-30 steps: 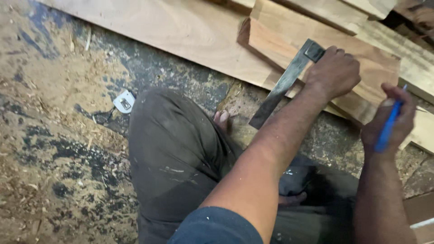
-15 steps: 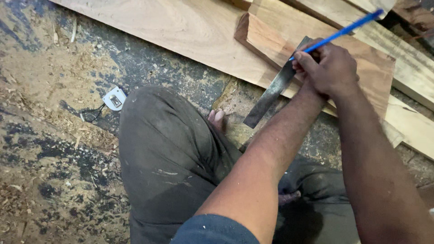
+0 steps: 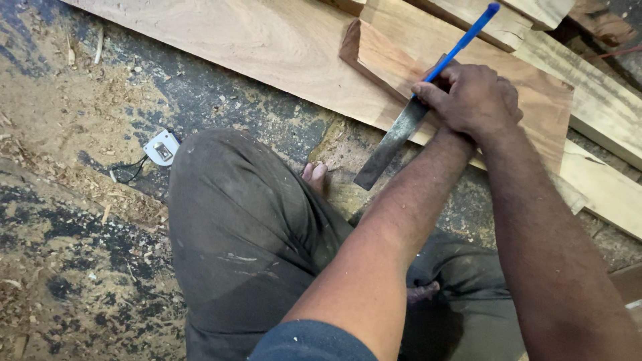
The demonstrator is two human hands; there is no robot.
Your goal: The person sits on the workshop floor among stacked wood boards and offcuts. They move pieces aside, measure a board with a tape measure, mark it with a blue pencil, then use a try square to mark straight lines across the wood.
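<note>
My right hand (image 3: 478,97) grips a blue pen (image 3: 463,39), whose tip meets the edge of a flat metal try square blade (image 3: 391,144). The blade lies slanted across a reddish wooden board (image 3: 391,57) and sticks out over the floor. My left hand (image 3: 447,130) reaches up to the square and is almost wholly hidden under my right hand; it holds the square against the board. My knee in dark dusty trousers (image 3: 234,220) fills the middle of the view.
A long pale plank (image 3: 267,47) runs along the floor behind the board, with more timber (image 3: 602,120) stacked at the upper right. A small white device with a black cord (image 3: 162,147) lies on the sawdust-covered floor to the left. Bare toes (image 3: 314,177) show beside my knee.
My right hand with the pen has swung from the right side over onto my left hand at the square. The pen now points down at the blade's edge.
</note>
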